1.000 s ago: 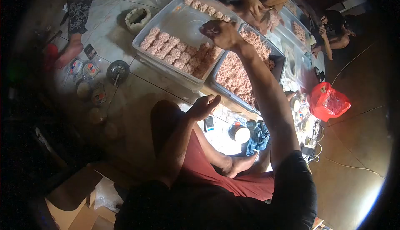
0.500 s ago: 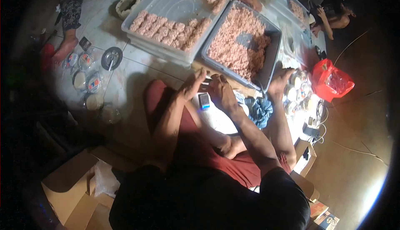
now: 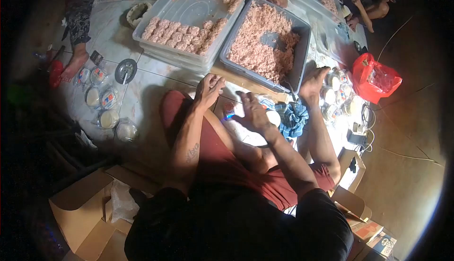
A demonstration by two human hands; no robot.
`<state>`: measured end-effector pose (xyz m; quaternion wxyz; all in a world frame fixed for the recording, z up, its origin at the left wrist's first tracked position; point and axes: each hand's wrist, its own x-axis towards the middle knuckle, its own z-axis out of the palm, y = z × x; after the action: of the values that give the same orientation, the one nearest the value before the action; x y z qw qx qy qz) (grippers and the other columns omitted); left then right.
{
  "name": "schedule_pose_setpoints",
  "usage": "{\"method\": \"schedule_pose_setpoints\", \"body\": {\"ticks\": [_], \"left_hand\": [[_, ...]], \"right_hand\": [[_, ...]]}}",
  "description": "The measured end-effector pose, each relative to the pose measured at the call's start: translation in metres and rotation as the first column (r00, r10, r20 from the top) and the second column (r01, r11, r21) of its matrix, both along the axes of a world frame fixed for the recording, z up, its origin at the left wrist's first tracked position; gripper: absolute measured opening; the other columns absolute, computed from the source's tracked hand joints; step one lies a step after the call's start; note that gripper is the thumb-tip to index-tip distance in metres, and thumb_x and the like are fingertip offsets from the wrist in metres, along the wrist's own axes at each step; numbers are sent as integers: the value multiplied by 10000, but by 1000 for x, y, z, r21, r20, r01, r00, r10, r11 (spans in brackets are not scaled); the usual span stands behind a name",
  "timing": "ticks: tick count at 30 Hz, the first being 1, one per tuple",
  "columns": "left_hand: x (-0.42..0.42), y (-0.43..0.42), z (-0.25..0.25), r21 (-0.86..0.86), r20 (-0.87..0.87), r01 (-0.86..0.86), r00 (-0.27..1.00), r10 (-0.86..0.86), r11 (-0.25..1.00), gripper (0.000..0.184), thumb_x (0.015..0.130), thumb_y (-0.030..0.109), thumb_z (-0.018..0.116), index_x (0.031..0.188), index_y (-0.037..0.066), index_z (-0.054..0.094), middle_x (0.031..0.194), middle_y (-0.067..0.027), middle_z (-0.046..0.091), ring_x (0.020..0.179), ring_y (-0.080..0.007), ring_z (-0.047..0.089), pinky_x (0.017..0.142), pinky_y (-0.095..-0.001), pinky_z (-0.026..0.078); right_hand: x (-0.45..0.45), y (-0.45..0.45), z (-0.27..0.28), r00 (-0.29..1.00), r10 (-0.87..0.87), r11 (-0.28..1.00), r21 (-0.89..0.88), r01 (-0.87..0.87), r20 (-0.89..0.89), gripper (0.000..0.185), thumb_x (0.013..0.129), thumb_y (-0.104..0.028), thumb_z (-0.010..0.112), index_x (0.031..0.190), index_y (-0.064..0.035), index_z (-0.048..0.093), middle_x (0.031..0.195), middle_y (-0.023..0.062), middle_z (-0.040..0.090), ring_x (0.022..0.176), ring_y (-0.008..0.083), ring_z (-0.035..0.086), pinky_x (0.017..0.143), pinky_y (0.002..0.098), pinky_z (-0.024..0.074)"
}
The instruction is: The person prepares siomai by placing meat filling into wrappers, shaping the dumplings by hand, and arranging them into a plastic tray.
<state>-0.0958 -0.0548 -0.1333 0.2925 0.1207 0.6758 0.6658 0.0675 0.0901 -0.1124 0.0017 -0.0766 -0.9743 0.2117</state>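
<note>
My left hand (image 3: 209, 89) is raised over my knee, its fingers curled; whether anything small lies in them cannot be made out. My right hand (image 3: 253, 113) is open, palm down with fingers spread, above the floor beside a small white round item (image 3: 273, 117). In front of both hands, a grey tub (image 3: 304, 48) holds loose pink mince (image 3: 257, 38). Left of it, a clear plastic tray (image 3: 138, 34) carries rows of shaped mince lumps (image 3: 177, 36). A blue checked cloth (image 3: 293, 119) lies right of my right hand.
Clear round containers (image 3: 109, 118) stand at the left near a dark ashtray (image 3: 126, 71). A red plastic bag (image 3: 377, 79), cables and more containers are at the right. Open cardboard boxes (image 3: 85, 213) flank me. Other people sit beyond the trays.
My right hand has come back from the clear tray to near my left hand, and its fingers have spread. The head view has shifted, with the whole grey tub now visible.
</note>
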Motion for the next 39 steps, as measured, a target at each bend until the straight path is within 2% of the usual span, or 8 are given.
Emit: {"method": "schedule_pose_setpoints", "body": {"ticks": [13, 21, 26, 29, 30, 31, 33, 39], "left_hand": [[-2, 3, -21, -168, -138, 108, 982, -132, 980, 413, 938, 344, 713, 1113, -19, 619, 964, -120, 640, 798, -168, 669, 632, -301, 585], [-2, 3, -20, -241, -225, 84, 964, -140, 967, 413, 922, 363, 718, 1062, -21, 655, 915, -141, 692, 811, -220, 691, 745, -355, 551], [-12, 2, -34, -301, -404, -98, 914, -34, 949, 411, 910, 372, 723, 1032, -16, 667, 863, -137, 710, 758, -223, 698, 724, -355, 541], [-15, 1, -41, -213, -61, -161, 987, 151, 964, 423, 894, 374, 718, 994, -30, 641, 840, -126, 706, 607, -249, 675, 674, -402, 536], [-17, 1, -48, -210, -72, -170, 985, 159, 963, 449, 889, 388, 717, 1033, -27, 622, 839, -128, 706, 639, -258, 681, 684, -405, 535], [-18, 2, -56, -208, -83, -180, 983, 166, 961, 478, 885, 402, 716, 1072, -23, 603, 837, -131, 705, 670, -266, 687, 694, -408, 534], [-12, 20, -111, 0, -201, -390, 902, 382, 921, 467, 880, 424, 715, 1055, 2, 618, 854, -147, 703, 783, -286, 694, 727, -407, 534], [-14, 20, -58, -296, -649, -332, 758, 66, 896, 444, 935, 456, 633, 778, 43, 679, 756, -165, 707, 725, -324, 684, 689, -443, 525]], "right_hand": [[76, 86, 61, 916, -165, 954, -177, 242, 365, 498, 855, -281, 749, 1224, 24, 612, 1167, 203, 675, 1031, 318, 679, 859, 408, 549], [42, 48, 7, 988, 139, 989, -67, -135, 66, 630, 870, -351, 725, 1324, 36, 521, 983, 243, 628, 940, 408, 638, 828, 481, 519], [-13, -7, 0, 972, 194, 981, -53, -189, 132, 538, 895, -268, 695, 1336, -53, 474, 1264, 278, 511, 1076, 447, 613, 849, 522, 528], [-23, -11, -54, 979, -11, 958, -277, 68, 204, 385, 938, -306, 587, 1225, -60, 516, 1126, 283, 542, 1010, 475, 590, 850, 544, 499], [-24, -4, -54, 969, 210, 965, -188, -184, 132, 387, 974, -341, 494, 1207, -34, 529, 1139, 286, 571, 1061, 474, 579, 892, 542, 480], [-23, -2, -41, 997, 73, 919, -389, -61, 15, 344, 939, -243, 582, 1212, -35, 554, 1176, 248, 591, 1071, 442, 584, 919, 506, 482], [-49, 11, 22, 843, 522, 810, -232, -538, -131, 406, 857, -118, 703, 1217, 11, 565, 1168, 214, 610, 1051, 380, 609, 934, 430, 494], [-163, 33, 196, 930, 315, 542, -768, -341, -190, 325, 854, -59, 680, 1167, -5, 607, 1019, 65, 662, 943, 163, 621, 838, 326, 505]]}}
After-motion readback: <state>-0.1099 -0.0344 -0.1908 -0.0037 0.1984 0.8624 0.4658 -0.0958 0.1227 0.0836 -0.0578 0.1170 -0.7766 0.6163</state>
